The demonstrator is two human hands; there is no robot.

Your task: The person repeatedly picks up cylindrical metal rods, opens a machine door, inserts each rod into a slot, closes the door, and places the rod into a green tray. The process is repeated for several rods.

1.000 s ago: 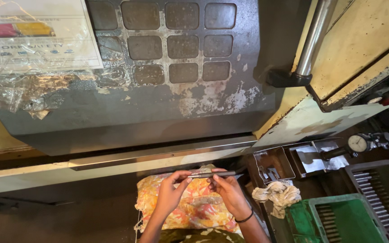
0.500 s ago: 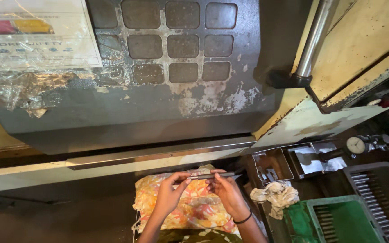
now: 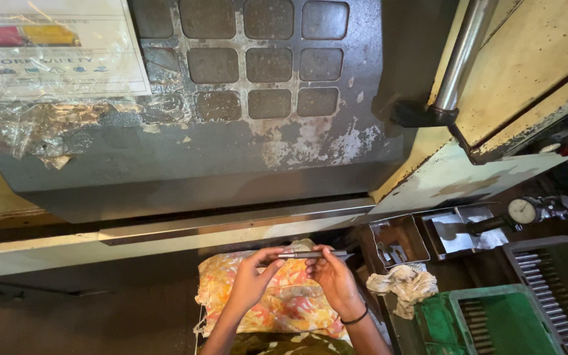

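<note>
Not much has shifted in the last second: both hands keep the thin metal rod point(image 3: 313, 254) level over the floral cloth point(image 3: 277, 302), left hand point(image 3: 252, 283) pinching one end, right hand point(image 3: 333, 279) pinching the middle, so the close handling looks ongoing.

Bare forearms, dark band point(image 3: 356, 318) on right wrist, camouflage-patterned clothing point(image 3: 284, 344)

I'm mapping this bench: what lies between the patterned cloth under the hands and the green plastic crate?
In the head view, a crumpled white rag lies between the floral orange-yellow cloth and the green plastic crate.
</note>
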